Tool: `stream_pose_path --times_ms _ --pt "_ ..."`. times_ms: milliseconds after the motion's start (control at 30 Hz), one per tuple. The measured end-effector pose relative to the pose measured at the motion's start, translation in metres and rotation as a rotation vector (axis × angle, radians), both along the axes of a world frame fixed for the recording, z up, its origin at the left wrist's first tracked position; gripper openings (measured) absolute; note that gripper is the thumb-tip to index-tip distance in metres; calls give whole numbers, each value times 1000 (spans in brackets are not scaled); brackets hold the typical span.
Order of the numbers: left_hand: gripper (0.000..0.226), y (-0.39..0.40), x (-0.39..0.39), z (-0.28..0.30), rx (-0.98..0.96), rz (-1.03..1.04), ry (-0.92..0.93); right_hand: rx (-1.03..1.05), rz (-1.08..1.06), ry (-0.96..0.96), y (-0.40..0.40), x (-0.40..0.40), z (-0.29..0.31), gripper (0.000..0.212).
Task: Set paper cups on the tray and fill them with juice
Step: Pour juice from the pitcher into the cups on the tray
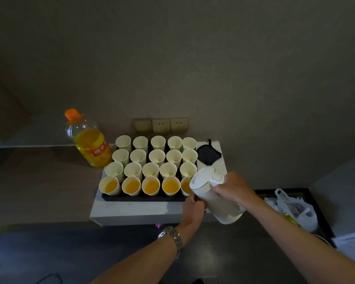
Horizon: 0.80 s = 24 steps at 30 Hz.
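Observation:
A black tray (143, 198) on a white counter carries several white paper cups in rows. The front-row cups, such as one cup (151, 185), hold orange juice; the far rows, such as a far cup (140, 143), look empty or nearly so. My right hand (235, 188) grips the handle of a white jug (215, 196), which is tilted with its top over the front-right cup (185, 186). My left hand (193, 208) holds the jug's lower left side, fingers curled against it. A large juice bottle (90, 140) with an orange cap stands left of the tray.
A black cloth pad (208, 154) lies on the counter right of the far cups. Wall sockets (161, 125) sit behind the tray. A white plastic bag (295, 210) rests on a dark-framed surface at the right. The white counter's front edge (141, 218) drops to a dark floor.

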<state>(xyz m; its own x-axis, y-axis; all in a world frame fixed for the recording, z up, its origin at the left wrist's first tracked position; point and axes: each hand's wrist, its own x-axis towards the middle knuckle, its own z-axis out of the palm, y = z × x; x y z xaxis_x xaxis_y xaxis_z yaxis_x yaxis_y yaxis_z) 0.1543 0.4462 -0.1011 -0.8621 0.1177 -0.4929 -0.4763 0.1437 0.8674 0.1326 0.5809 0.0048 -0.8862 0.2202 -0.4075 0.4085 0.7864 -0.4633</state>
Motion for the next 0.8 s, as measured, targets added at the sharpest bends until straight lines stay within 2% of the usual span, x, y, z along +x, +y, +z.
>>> stream_pose_path --times_ms 133,267,700,800 --pt "39 5 -2 4 -53 23 64 -67 -25 8 10 -5 0 21" --pt "44 7 -7 10 -91 47 99 -102 -8 28 16 -9 3 25" --pt "43 21 -23 42 -34 157 157 -172 22 94 35 -30 13 29" --pt "42 24 -28 46 -52 153 164 -174 26 94 39 -37 14 20"
